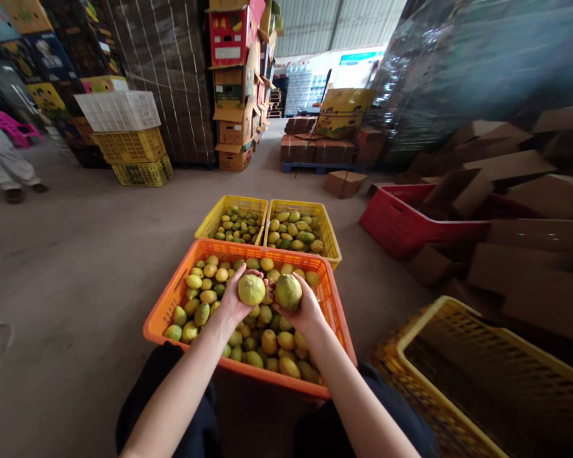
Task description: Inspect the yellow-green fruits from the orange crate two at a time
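My left hand is wrapped round a yellow-green lemon, with its end turned up. A second, greener lemon with a bumpy skin rests in the fingers of my right hand. The two fruits are side by side, a small gap apart, above a large orange crate. Many yellow and green lemons fill that crate, which stands between my knees. Part of its fruit is hidden by my hands and forearms.
Beyond the orange crate stand two yellow crates of similar fruit. At right are a yellow crate, a red crate and loose cardboard. Stacked boxes rise behind; a person stands far left.
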`<state>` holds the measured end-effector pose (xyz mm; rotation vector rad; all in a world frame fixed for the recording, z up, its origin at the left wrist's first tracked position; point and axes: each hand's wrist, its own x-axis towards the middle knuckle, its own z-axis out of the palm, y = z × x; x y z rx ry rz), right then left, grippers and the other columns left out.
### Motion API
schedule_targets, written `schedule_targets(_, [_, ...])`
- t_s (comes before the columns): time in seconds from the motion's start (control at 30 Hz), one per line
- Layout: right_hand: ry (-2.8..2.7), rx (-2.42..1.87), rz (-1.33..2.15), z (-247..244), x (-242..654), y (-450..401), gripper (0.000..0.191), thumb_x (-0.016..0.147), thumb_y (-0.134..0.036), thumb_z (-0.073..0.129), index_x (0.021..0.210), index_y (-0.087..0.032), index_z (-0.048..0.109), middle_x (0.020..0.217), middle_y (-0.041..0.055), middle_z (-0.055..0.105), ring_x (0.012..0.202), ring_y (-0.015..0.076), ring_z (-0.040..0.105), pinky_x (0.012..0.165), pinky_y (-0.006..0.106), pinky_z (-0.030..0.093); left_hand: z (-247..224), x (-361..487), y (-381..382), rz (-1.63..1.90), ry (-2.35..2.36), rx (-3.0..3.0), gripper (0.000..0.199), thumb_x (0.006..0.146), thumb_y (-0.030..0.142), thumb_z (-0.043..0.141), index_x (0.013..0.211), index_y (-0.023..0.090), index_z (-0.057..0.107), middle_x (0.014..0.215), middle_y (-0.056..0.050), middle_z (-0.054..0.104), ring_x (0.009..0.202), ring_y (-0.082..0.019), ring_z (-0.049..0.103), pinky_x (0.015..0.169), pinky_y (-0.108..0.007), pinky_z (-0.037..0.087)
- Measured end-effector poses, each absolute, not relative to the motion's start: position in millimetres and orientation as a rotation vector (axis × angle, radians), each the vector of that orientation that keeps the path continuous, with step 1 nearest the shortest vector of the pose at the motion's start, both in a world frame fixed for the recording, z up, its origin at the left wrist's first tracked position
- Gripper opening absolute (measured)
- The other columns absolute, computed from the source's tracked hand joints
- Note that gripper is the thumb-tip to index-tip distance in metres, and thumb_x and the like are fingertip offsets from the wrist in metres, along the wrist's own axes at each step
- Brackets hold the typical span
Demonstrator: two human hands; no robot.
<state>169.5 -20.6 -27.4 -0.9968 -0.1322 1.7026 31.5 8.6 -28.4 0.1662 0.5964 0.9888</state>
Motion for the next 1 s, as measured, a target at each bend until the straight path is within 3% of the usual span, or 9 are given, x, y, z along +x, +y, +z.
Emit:
schedule_targets(0.13, [-0.289, -0.934, 1.529, -28, 162, -23, 0.019, 0.072, -0.035, 0.062, 0.064, -0.018, 0.061, 0.057, 0.0008, 0.065, 0.049, 0.0157, 0.059, 0.042, 0.025, 0.045, -28, 30, 8, 1.123, 0.650, 0.302, 0.032, 0.078, 0.027, 0.055, 0.049, 0.013, 0.057, 0.051, -0.002, 0.057, 0.057, -0.013, 0.060, 0.066, -0.028, 0.051])
schedule_targets(0.27, [-0.609, -0.868, 1.283, -31, 153, -28, 0.017, 0.065, -0.032, 0.066, 0.057, -0.017, 0.066, 0.062, 0.0010, 0.065, 0.060, 0.0145, 0.058, 0.057, 0.025, 0.047, -23, 27, 3, 1.176, 0.581, 0.489, 0.035, 0.073, 0.033, 0.055, 0.045, 0.013, 0.060, 0.049, -0.003, 0.057, 0.058, -0.015, 0.061, 0.067, -0.029, 0.049])
schedule_targets(0.63, [-0.817, -0.760, 1.223, -33, 149, -31, 0.022, 0.073, -0.030, 0.059, 0.056, -0.020, 0.070, 0.066, 0.0031, 0.064, 0.066, 0.0162, 0.056, 0.067, 0.027, 0.045, -10, 24, -6, 1.211, 0.569, 0.638, 0.035, 0.074, 0.032, 0.053, 0.044, 0.014, 0.060, 0.050, -0.003, 0.056, 0.059, -0.016, 0.060, 0.068, -0.029, 0.047])
schedule_targets(0.83, [-0.531, -0.758, 1.450, -33, 150, -28, 0.026, 0.069, -0.039, 0.064, 0.057, -0.016, 0.067, 0.062, 0.0024, 0.064, 0.056, 0.0135, 0.056, 0.054, 0.024, 0.047, -15, 26, 0, 1.192, 0.589, 0.469, 0.034, 0.075, 0.029, 0.051, 0.045, 0.014, 0.057, 0.050, -0.003, 0.056, 0.057, -0.015, 0.060, 0.066, -0.029, 0.050])
schedule_targets(1.0, [-0.321, -0.735, 1.736, -33, 154, -21, 0.035, 0.081, -0.045, 0.051, 0.087, -0.014, 0.069, 0.066, 0.0049, 0.068, 0.050, 0.0148, 0.059, 0.041, 0.023, 0.045, -22, 24, 7, 1.085, 0.744, 0.052, 0.022, 0.079, 0.017, 0.045, 0.063, 0.014, 0.058, 0.059, -0.001, 0.062, 0.056, -0.012, 0.061, 0.067, -0.029, 0.053])
